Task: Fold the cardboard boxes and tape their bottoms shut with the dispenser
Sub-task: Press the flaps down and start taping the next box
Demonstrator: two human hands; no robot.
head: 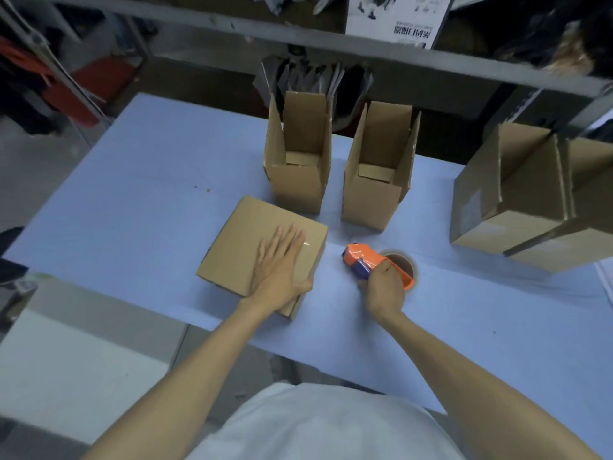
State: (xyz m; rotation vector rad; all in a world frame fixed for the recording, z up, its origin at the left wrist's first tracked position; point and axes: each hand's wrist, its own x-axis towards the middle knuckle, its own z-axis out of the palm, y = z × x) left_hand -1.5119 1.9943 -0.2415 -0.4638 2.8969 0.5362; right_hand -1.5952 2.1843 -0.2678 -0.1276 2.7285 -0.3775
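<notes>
A brown cardboard box (245, 234) lies bottom-up on the pale blue table (139, 194), a strip of clear tape glinting on its upper face. My left hand (280, 270) rests flat on that face with straight fingers, the thumb over the near right edge. Just right of the box, my right hand (384, 287) grips an orange and blue tape dispenser (365, 258) carrying a brown tape roll (403, 263), low over the table.
Two upright open boxes (298, 161) (378, 174) stand behind the work spot. A larger open box (517, 194) sits at the right. A grey shelf rail (331, 38) runs overhead at the back. The table's near edge (232, 333) is close to my body.
</notes>
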